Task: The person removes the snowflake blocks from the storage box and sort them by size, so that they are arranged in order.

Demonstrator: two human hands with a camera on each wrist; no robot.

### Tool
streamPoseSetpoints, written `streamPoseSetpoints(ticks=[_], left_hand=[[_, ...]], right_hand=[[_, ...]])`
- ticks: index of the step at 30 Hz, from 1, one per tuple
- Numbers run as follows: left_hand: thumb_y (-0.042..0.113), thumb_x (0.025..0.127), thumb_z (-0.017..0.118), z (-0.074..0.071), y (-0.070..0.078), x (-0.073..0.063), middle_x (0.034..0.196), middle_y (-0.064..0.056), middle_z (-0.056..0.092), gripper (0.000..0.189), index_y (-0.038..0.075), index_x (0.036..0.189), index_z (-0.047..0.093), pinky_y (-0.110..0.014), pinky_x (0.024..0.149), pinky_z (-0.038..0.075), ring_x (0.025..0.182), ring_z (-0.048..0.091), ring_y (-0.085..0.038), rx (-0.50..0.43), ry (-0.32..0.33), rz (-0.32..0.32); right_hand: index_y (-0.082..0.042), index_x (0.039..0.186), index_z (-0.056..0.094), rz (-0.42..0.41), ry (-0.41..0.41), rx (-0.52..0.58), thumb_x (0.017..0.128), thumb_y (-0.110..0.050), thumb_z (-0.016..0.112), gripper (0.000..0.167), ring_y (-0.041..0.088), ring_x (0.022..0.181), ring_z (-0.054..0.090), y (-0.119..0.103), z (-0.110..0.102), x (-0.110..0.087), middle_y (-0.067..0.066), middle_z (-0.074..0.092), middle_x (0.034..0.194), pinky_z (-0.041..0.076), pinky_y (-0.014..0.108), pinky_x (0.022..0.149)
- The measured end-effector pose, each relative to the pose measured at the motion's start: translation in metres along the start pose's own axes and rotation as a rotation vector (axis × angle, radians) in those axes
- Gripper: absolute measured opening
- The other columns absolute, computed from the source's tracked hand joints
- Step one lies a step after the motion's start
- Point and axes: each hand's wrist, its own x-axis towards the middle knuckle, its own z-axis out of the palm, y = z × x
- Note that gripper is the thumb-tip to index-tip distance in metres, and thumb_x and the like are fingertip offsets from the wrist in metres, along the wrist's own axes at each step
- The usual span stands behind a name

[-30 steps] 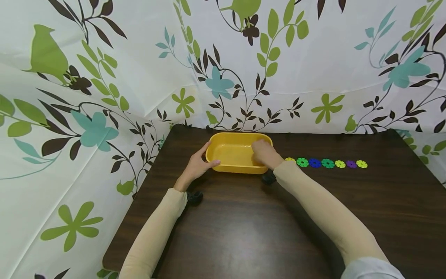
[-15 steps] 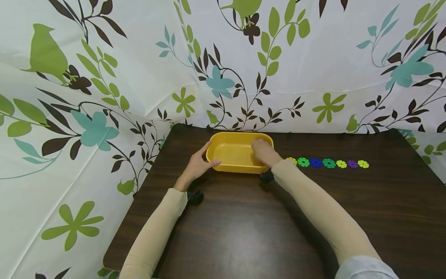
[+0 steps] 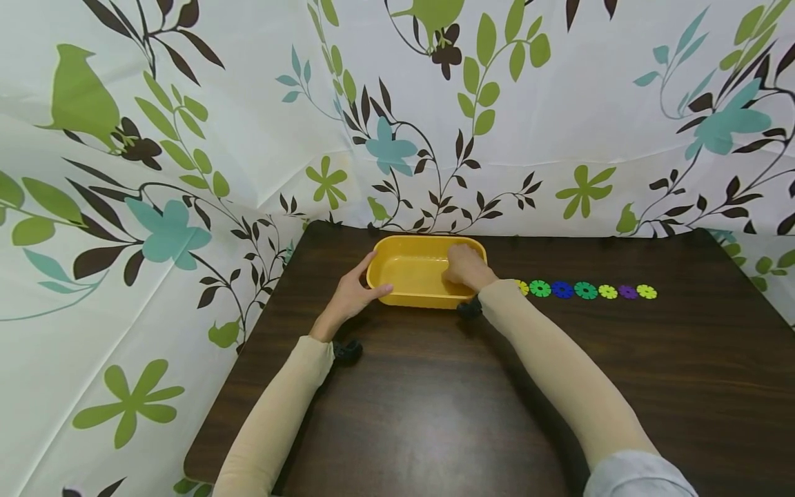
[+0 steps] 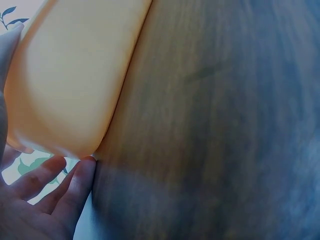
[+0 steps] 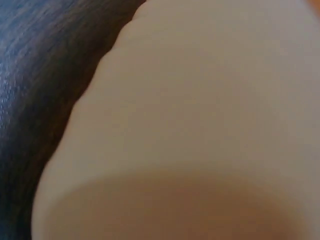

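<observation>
A yellow plastic tub [image 3: 419,301] stands near the back of the table. My left hand [image 3: 352,297] holds its left end, thumb over the front rim and fingers round the side. In the left wrist view, those fingers [image 4: 80,175] touch the lower edge of the tub [image 4: 75,80]. My right hand [image 3: 467,267] reaches down inside the tub's right end, its fingers bent. The fingertips are out of sight, and whether they pinch anything cannot be told. A blurred pale surface [image 5: 190,110] fills most of the right wrist view.
Right of the tub, several flat notched discs lie in a row on the dark wooden table [image 3: 397,400]: yellow, green, blue [image 3: 562,290], teal, yellow, purple [image 3: 628,293], yellow. My right sleeve partly covers the leftmost. A patterned cloth [image 3: 528,138] hangs behind the table.
My right hand has shifted slightly left inside the tub, and the right forearm has swung a little left. The left hand, tub and discs stay where they were.
</observation>
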Motion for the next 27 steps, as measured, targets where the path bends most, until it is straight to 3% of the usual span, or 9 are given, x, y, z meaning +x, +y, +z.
streamPoseSetpoints(ticks=[3, 6, 12, 17, 22, 27], left_hand=[[0.056, 0.093, 0.084, 0.0, 0.0, -0.001, 0.18, -0.013, 0.034, 0.101, 0.034, 0.174, 0.028, -0.066, 0.131, 0.035, 0.162, 0.039, -0.04, 0.003, -0.002, -0.002], [0.053, 0.093, 0.084, 0.0, 0.0, -0.001, 0.18, -0.014, 0.034, 0.101, 0.033, 0.175, 0.028, -0.066, 0.131, 0.036, 0.162, 0.039, -0.04, 0.002, -0.004, -0.005], [0.051, 0.093, 0.084, 0.0, 0.001, -0.002, 0.18, -0.014, 0.033, 0.101, 0.032, 0.175, 0.028, -0.067, 0.132, 0.033, 0.164, 0.036, -0.04, -0.004, -0.002, -0.017], [0.05, 0.094, 0.084, 0.0, 0.001, -0.003, 0.18, -0.015, 0.034, 0.1, 0.032, 0.175, 0.028, -0.068, 0.132, 0.031, 0.165, 0.035, -0.041, -0.001, -0.001, -0.023], [0.049, 0.094, 0.084, 0.0, 0.002, -0.002, 0.18, -0.014, 0.034, 0.1, 0.032, 0.175, 0.028, -0.068, 0.133, 0.03, 0.165, 0.035, -0.041, 0.002, 0.001, -0.019], [0.052, 0.094, 0.083, 0.0, 0.002, -0.001, 0.18, -0.013, 0.032, 0.1, 0.032, 0.175, 0.027, -0.069, 0.133, 0.029, 0.165, 0.035, -0.041, 0.011, -0.003, -0.014]], right_hand=[[-0.009, 0.075, 0.052, 0.018, -0.004, 0.026, 0.087, -0.01, 0.07, 0.021, 0.018, 0.059, 0.046, 0.0, 0.003, 0.002, 0.002, 0.043, 0.068, 0.037, 0.027, 0.054], [-0.006, 0.082, 0.055, 0.02, 0.009, 0.045, 0.089, -0.012, 0.071, 0.018, 0.019, 0.062, 0.048, -0.001, 0.005, 0.0, 0.004, 0.044, 0.072, 0.038, 0.028, 0.056], [0.001, 0.113, 0.056, -0.032, 0.053, 0.045, 0.093, -0.011, 0.069, 0.027, 0.028, 0.085, 0.055, -0.002, 0.006, -0.009, 0.012, 0.055, 0.093, 0.045, 0.035, 0.073], [0.002, 0.122, 0.061, -0.059, 0.043, 0.025, 0.095, -0.006, 0.068, 0.029, 0.03, 0.098, 0.058, -0.002, 0.006, -0.011, 0.019, 0.066, 0.113, 0.053, 0.041, 0.088], [0.004, 0.139, 0.063, -0.066, 0.019, 0.029, 0.098, -0.005, 0.069, 0.043, 0.03, 0.112, 0.061, -0.002, 0.004, -0.01, 0.023, 0.068, 0.138, 0.056, 0.045, 0.106], [0.003, 0.146, 0.064, -0.082, 0.02, 0.034, 0.098, -0.004, 0.07, 0.049, 0.031, 0.12, 0.062, -0.002, 0.002, -0.012, 0.022, 0.066, 0.149, 0.055, 0.046, 0.111]])
